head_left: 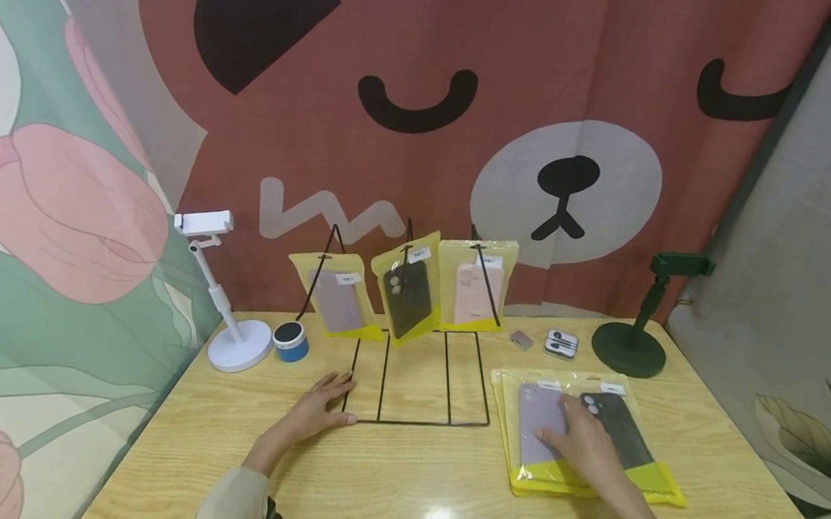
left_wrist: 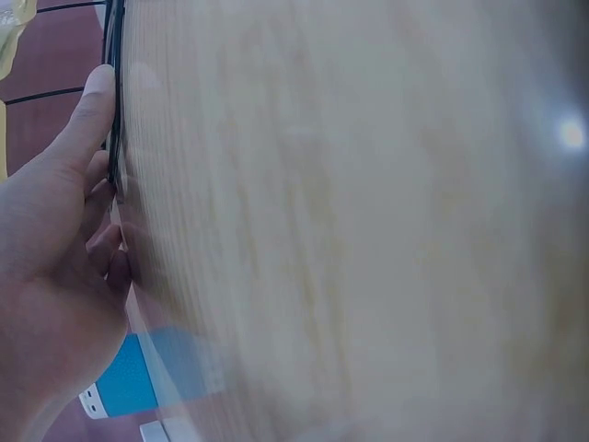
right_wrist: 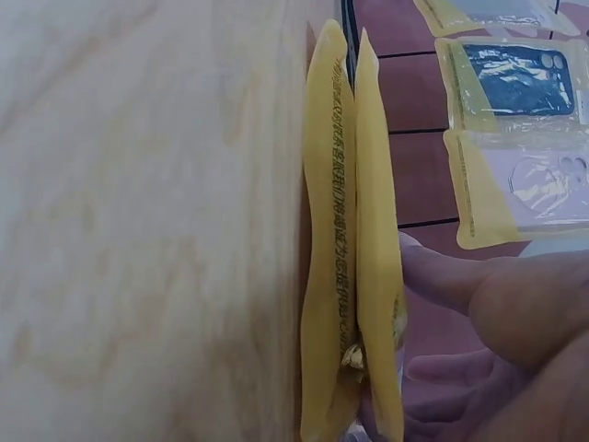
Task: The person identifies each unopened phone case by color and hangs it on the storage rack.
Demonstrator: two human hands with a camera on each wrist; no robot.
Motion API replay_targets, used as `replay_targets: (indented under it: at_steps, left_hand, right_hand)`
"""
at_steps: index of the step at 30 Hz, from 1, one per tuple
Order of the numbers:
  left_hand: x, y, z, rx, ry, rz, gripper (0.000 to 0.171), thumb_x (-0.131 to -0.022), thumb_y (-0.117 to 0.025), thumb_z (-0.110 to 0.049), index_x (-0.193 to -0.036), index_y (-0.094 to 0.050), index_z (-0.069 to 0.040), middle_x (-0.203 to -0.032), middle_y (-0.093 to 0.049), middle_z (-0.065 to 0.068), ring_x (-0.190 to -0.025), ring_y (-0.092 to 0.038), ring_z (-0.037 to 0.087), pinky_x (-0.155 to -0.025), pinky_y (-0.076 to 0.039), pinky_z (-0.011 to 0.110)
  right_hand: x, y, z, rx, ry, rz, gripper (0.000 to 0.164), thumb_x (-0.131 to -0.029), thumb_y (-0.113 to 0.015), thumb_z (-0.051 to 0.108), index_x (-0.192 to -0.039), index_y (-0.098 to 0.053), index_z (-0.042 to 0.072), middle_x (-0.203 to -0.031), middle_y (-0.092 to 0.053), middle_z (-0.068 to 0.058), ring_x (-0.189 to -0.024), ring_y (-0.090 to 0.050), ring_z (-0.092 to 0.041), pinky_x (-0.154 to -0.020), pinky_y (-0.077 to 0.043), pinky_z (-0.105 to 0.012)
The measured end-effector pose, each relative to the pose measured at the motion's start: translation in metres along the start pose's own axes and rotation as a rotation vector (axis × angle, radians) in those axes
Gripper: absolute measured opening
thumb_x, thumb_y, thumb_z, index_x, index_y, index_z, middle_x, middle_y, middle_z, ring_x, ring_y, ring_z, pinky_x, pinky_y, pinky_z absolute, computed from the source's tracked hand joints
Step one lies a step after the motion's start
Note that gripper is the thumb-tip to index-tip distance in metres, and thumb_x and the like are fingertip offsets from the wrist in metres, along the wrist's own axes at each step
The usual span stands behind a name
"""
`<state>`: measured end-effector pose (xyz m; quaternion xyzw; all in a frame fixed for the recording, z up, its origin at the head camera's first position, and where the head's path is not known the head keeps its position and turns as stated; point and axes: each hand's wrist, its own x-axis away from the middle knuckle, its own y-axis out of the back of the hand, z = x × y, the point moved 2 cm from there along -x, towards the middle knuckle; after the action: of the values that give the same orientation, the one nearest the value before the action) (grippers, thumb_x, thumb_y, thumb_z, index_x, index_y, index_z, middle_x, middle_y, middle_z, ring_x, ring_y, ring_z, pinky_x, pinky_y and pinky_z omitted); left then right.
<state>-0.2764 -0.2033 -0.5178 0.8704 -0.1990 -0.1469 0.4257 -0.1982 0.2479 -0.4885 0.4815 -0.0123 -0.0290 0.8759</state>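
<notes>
My left hand (head_left: pixel 316 407) rests on the table at the front left corner of a black wire display rack (head_left: pixel 417 423), its fingers and thumb touching the bars. In the left wrist view the left thumb (left_wrist: pixel 87 110) lies straight along the rack's edge. Over on the right, my right hand (head_left: pixel 585 445) lies on top of yellow-edged clear bags of phone cases. Its thumb and fingers touch the bag with the purple phone case (head_left: pixel 537 423); the bag with the black phone case (head_left: pixel 635 432) is beside it. In the right wrist view the bags' yellow ends (right_wrist: pixel 331 230) show in layers.
Three bagged phone cases hang on the rack: purple (head_left: pixel 338 298), black (head_left: pixel 408 298) and pink (head_left: pixel 479 290). A white phone stand (head_left: pixel 239 346) and blue speaker (head_left: pixel 291 343) stand left; a green phone stand (head_left: pixel 629 349), boxed earphones (head_left: pixel 561 344) and a small pinkish item (head_left: pixel 522 339) are right.
</notes>
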Motion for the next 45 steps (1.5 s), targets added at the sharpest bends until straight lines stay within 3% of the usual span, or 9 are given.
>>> replay_targets:
  at_steps: [7,18,26,34,38,41,45]
  left_hand:
    - [0.001,-0.001,0.001,-0.006,0.004,0.008,0.072,-0.084,-0.072,-0.040,-0.141,-0.048,-0.002,-0.152,-0.036,0.013,-0.142,-0.021,0.042,-0.106,-0.026,0.065]
    - [0.002,-0.002,0.002,-0.005,-0.001,0.011,0.072,-0.084,-0.071,-0.041,-0.141,-0.048,-0.002,-0.152,-0.036,0.013,-0.141,-0.021,0.043,-0.106,-0.026,0.064]
    - [0.001,-0.001,0.001,-0.003,-0.017,0.002,0.072,-0.084,-0.072,-0.040,-0.140,-0.049,-0.001,-0.151,-0.037,0.014,-0.141,-0.021,0.043,-0.106,-0.026,0.064]
    - [0.002,-0.003,0.002,-0.010,-0.020,0.015,0.071,-0.085,-0.071,-0.041,-0.140,-0.049,-0.002,-0.152,-0.036,0.015,-0.141,-0.022,0.044,-0.106,-0.026,0.064]
    - [0.001,-0.002,0.002,-0.008,-0.017,0.010,0.072,-0.084,-0.071,-0.042,-0.140,-0.049,-0.002,-0.152,-0.036,0.014,-0.141,-0.022,0.044,-0.106,-0.026,0.064]
    - [0.001,-0.001,0.002,-0.014,-0.016,0.006,0.072,-0.084,-0.072,-0.042,-0.140,-0.049,-0.002,-0.152,-0.036,0.014,-0.141,-0.022,0.043,-0.107,-0.026,0.064]
    - [0.000,-0.001,0.002,-0.021,-0.014,0.008,0.072,-0.084,-0.071,-0.041,-0.140,-0.049,-0.002,-0.152,-0.035,0.014,-0.141,-0.021,0.043,-0.107,-0.025,0.063]
  right_hand:
    - [-0.004,0.001,-0.004,-0.028,0.004,0.010,0.087,-0.079,-0.080,0.030,-0.137,-0.035,-0.016,-0.130,-0.042,-0.042,-0.118,-0.041,-0.058,-0.096,-0.039,-0.064]
    - [-0.011,0.004,-0.013,-0.088,-0.051,0.046,0.091,-0.078,-0.080,0.034,-0.140,-0.032,-0.012,-0.139,-0.031,-0.042,-0.127,-0.026,-0.061,-0.102,-0.024,-0.068]
    - [-0.011,0.008,-0.009,-0.057,-0.032,0.017,0.086,-0.078,-0.081,0.026,-0.138,-0.033,-0.014,-0.133,-0.037,-0.043,-0.122,-0.036,-0.058,-0.100,-0.033,-0.065]
    - [-0.014,0.010,-0.014,-0.085,-0.071,0.035,0.090,-0.076,-0.082,0.028,-0.140,-0.032,-0.012,-0.129,-0.044,-0.042,-0.116,-0.045,-0.056,-0.092,-0.042,-0.063]
    - [-0.017,0.014,-0.017,-0.105,-0.122,0.050,0.085,-0.080,-0.080,0.020,-0.141,-0.030,-0.010,-0.117,-0.053,-0.039,-0.100,-0.057,-0.045,-0.078,-0.051,-0.051]
    - [-0.018,0.016,-0.019,-0.113,-0.141,0.057,0.078,-0.083,-0.076,0.014,-0.141,-0.031,-0.011,-0.106,-0.059,-0.032,-0.089,-0.060,-0.034,-0.069,-0.052,-0.042]
    - [-0.019,0.019,-0.022,-0.122,-0.131,0.051,0.074,-0.083,-0.076,0.013,-0.138,-0.036,-0.014,-0.096,-0.063,-0.021,-0.085,-0.059,-0.028,-0.069,-0.050,-0.041]
